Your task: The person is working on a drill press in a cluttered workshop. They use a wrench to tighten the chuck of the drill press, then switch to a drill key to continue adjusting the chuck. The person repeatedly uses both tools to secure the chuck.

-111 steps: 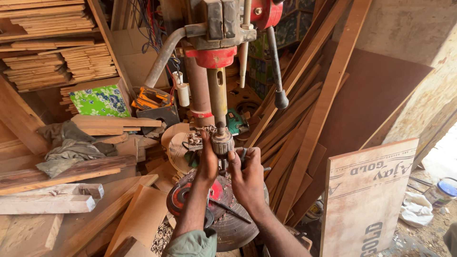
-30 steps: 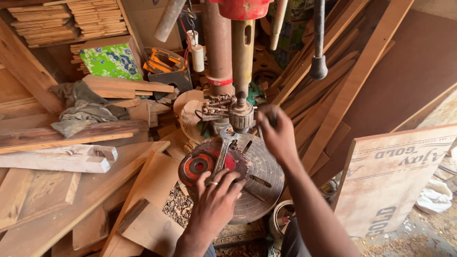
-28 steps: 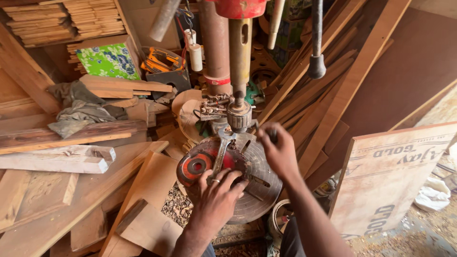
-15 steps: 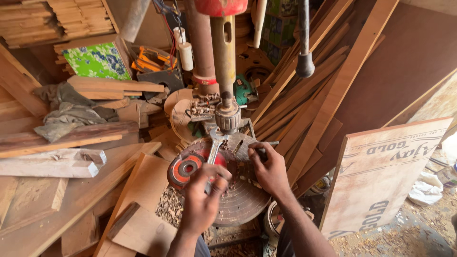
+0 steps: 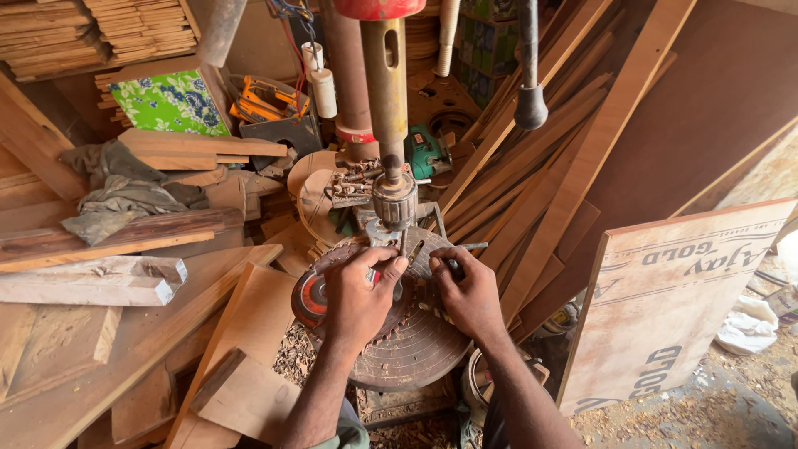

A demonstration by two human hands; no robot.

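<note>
While both hands rest mid-frame, left hand fingers pinch the bit under the chuck; right hand grips probably the key. Stiff, slippery steel; hold by shank.

Round grooved metal drill table, chuck upright just above.

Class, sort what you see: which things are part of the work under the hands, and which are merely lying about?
In hand: left hand, right hand, drill chuck, round drill table, chuck key.

Lying about: grey rag, floral box, green power tool, printed plywood board, stacked planks.
</note>
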